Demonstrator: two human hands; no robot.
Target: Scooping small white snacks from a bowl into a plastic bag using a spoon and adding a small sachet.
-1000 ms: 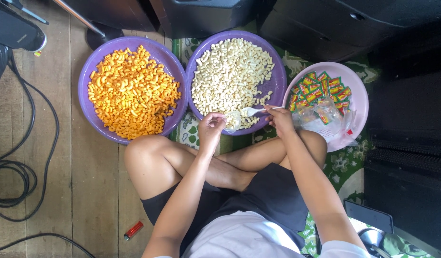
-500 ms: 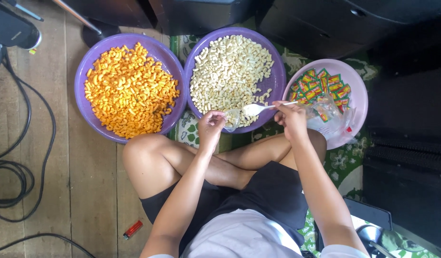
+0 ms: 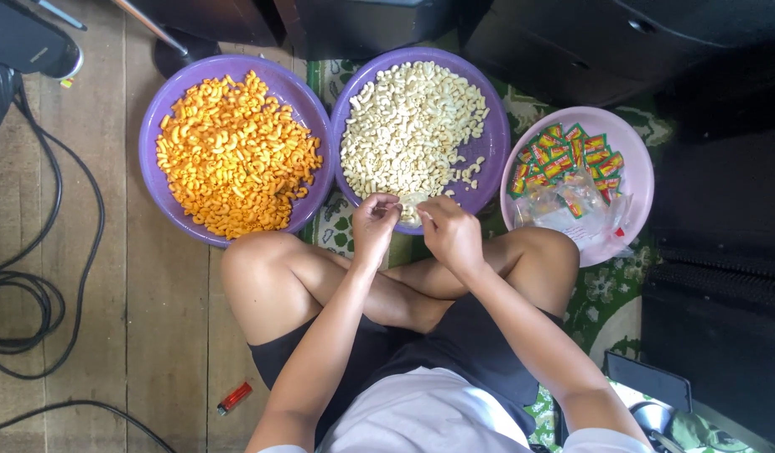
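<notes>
Right hand [image 3: 451,235] has drawn back from the pink bowl [image 3: 635,155], fingers pinched beside the pinched left hand [image 3: 375,225].

I record a wooden plank floor [image 3: 94,277] under the whole scene, with a green patterned mat [image 3: 605,310] laid over it beneath my crossed legs. Three basins rest ahead of my hands. The middle purple basin of pale snacks [image 3: 488,168] sits just beyond both hands, its near rim touching them. The purple basin of orange snacks [image 3: 153,126] lies to the left of my left hand [image 3: 375,225], beside the first basin. The pink basin of small packets [image 3: 639,176] lies to the right of my right hand [image 3: 450,235]. Well left of the hands, black cables [image 3: 35,294] loop on the planks. Behind my left hand, a red lighter [image 3: 235,398] lies flat.
</notes>
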